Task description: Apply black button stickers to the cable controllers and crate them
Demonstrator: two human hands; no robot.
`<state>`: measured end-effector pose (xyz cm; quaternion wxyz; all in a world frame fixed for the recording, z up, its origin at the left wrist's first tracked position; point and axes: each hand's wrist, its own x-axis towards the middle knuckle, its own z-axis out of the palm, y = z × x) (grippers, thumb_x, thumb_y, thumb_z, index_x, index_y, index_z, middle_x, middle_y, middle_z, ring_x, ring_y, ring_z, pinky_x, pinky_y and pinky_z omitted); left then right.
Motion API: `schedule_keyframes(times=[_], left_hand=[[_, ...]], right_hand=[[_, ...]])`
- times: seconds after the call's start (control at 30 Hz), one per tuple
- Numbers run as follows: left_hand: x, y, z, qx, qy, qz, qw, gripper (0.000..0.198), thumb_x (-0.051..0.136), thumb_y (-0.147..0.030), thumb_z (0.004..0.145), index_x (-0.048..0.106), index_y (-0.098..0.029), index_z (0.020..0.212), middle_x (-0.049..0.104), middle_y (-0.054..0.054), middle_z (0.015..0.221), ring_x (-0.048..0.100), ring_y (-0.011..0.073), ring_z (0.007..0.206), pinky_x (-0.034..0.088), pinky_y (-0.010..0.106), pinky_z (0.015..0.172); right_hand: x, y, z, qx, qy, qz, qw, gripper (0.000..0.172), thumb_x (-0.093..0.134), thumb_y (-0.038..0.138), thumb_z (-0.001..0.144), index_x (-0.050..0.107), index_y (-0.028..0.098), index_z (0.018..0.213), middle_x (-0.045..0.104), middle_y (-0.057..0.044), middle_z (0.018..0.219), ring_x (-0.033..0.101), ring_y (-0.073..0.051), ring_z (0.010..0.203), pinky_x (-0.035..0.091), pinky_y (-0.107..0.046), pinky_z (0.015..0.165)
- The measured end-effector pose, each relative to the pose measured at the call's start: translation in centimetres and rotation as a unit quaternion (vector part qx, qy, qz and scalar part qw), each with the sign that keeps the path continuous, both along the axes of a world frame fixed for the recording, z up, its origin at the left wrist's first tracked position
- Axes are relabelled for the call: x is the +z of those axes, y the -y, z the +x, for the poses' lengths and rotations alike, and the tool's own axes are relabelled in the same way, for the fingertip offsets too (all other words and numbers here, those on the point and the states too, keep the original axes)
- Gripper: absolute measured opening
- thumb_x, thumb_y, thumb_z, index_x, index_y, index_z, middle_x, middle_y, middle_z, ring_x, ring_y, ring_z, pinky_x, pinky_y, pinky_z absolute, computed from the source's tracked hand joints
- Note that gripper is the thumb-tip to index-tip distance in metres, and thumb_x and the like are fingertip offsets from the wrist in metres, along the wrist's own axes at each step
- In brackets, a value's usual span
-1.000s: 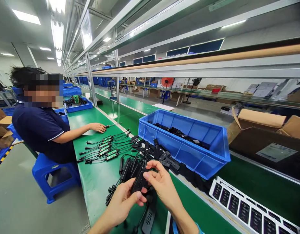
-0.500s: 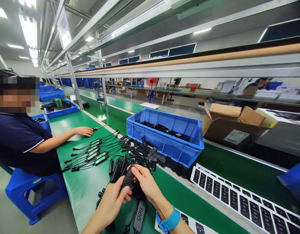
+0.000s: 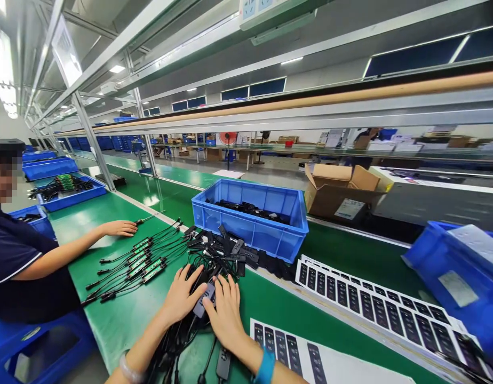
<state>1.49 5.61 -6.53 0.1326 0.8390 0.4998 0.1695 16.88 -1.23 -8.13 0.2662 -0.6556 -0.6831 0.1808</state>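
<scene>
Fingers point(image 3: 232, 290) spread, left hand point(image 3: 183, 296), right hand point(image 3: 227, 319) flanking black controller point(image 3: 200, 306); cables point(image 3: 198, 260), blue bin point(image 3: 270, 238) beyond.

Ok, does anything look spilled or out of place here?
Mainly the black parts heaped beside the central blue bin: they lie jumbled, unlike the neatly lined-up green boards. Whether they spilled, I can't tell.

A dark, oblong controller point(image 3: 204, 301), with a row of rounded slots along its face, lies aslant in the scene's near middle, far end rightward.
</scene>
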Motion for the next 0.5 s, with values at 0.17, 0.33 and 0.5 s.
schedule_keyframes(times=[0.17,0.33,0.5], left_hand=[[-0.6,2.9,-1.5,-0.024,0.053,-0.015,0.998,0.056,0.042,-0.05,0.093,0.038,-0.031,0.145,0.035,0.01,0.154,0.027,0.0333,0.142,0.03,0.057,0.112],[-1.0,4.2,-2.5,-0.013,0.131,-0.009,0.991,0.056,0.037,-0.045,0.096,0.03,-0.027,0.148,0.023,0.012,0.158,0.025,0.0314,0.144,0.029,0.055,0.113],[0.4,0.9,-5.5,0.125,0.075,0.037,0.989,0.035,0.038,-0.035,0.094,0.049,-0.02,0.125,0.052,0.013,0.128,0.051,0.025,0.123,0.042,0.044,0.105]], right_hand=[[0.7,3.4,0.0,0.038,0.012,-0.009,0.999,0.065,0.043,0.038,0.094,0.031,0.002,0.148,0.023,-0.02,0.157,0.014,-0.034,0.146,0.021,-0.053,0.118],[5.5,1.8,4.9,0.062,0.13,-0.001,0.99,0.033,0.047,0.036,0.095,0.066,0.017,0.114,0.066,-0.012,0.12,0.063,-0.025,0.11,0.051,-0.034,0.093],[6.9,-6.2,9.2,0.055,0.194,0.02,0.979,0.022,0.053,0.009,0.086,0.065,0.019,0.102,0.067,-0.01,0.109,0.063,-0.024,0.104,0.048,-0.033,0.088]])
